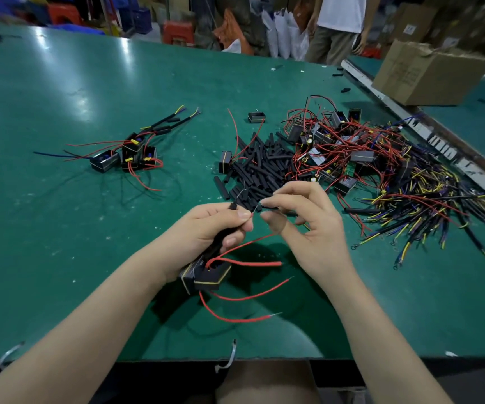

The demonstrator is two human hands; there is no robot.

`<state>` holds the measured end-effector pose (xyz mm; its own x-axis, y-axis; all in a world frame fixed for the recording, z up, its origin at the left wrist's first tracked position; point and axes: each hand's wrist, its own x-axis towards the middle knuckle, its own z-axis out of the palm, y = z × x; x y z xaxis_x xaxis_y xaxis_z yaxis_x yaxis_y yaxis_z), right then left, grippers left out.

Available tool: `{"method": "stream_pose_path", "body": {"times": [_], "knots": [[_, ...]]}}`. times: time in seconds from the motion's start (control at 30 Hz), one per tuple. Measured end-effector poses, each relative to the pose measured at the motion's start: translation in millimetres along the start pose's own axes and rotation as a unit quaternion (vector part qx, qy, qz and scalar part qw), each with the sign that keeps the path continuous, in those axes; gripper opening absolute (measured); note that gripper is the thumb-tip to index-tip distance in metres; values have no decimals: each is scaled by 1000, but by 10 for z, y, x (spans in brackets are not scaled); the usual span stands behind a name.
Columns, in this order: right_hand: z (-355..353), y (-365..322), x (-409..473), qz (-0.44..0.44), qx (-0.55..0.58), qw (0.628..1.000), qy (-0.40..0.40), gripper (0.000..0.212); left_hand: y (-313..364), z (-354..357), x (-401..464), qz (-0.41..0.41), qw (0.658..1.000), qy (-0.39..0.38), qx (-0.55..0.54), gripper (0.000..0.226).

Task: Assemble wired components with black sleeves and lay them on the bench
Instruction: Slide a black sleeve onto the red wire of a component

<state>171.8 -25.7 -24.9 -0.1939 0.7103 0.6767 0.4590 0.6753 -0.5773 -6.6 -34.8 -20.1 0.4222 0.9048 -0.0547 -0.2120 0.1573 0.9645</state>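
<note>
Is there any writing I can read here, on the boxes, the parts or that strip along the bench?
No text here can be read.
Brown cardboard box at the bench's far right: faint print on its side, too blurred to read.
Stacked cartons behind it: white labels, too small to read.
White strip along the bench's right edge: dark marks, blurred.
Small black components with red wires: no legible marking.

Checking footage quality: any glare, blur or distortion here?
Head view: white glare streaks on the green bench far left; wide-angle bending at the edges; right-edge wire pile smeared; hands fairly sharp, casting soft shadows.
</note>
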Motion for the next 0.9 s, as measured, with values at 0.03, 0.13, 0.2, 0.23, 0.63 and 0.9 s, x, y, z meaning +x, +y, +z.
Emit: {"method": "stream_pose_path", "body": {"times": [0.03, 0.13, 0.2, 0.23, 0.63, 0.9], "knots": [[6, -6, 0, -7, -6, 1000, 2, 17, -4, 3, -1, -2, 1000, -8, -5, 20], [37, -23, -5, -11, -7, 1000, -19, 17, -17, -2, 5, -8, 1000, -20, -17, 22], [41, -29, -7, 0, -4, 999, -39, 12, -26, -10, 16, -7, 1000, -19, -11, 23], [36, -31, -11, 10, 2, 999, -51, 8, -28, -12, 21, -5, 1000, -19, -8, 22], [11, 3, 8, 216, 130, 954, -162, 22, -57, 11, 11, 16, 999, 27, 6, 20], [-484, 156, 126, 292, -26, 948, -126, 8, -37, 14, 19, 60, 996, 62, 3, 26]]}}
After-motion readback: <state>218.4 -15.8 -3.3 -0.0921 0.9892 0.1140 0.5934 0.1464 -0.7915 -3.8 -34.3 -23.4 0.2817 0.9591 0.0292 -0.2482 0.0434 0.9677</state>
